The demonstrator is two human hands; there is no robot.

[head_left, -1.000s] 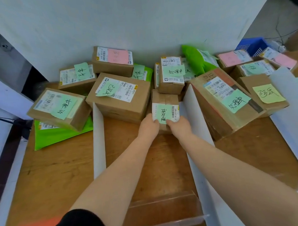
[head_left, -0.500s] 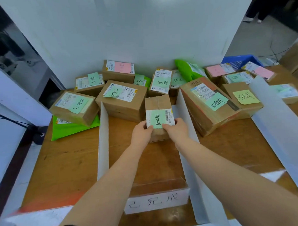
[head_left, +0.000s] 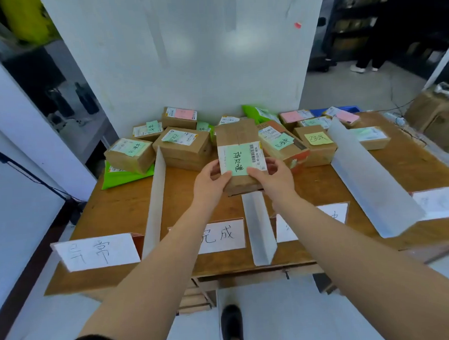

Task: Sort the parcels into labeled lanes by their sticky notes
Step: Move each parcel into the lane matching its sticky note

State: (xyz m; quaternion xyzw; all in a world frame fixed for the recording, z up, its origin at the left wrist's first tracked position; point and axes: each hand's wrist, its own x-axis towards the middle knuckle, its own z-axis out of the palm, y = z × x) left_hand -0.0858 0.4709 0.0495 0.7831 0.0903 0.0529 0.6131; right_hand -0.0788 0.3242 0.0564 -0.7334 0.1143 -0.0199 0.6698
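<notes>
The box [head_left: 239, 154] is now lifted clear of the pile; left hand [head_left: 210, 181] and right hand [head_left: 274, 178] fingers clamp its near end, ready for a lane.

Both hands [head_left: 244, 180] have lifted the small parcel [head_left: 239, 154] off the bench [head_left: 123, 206], raising it to mid-frame.

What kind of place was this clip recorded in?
Most likely a parcel sorting station in a warehouse or depot. Cardboard parcels with shipping labels and sticky notes crowd a wooden table, white dividers split it into lanes with handwritten lane signs, and both hands hold a held parcel.
</notes>
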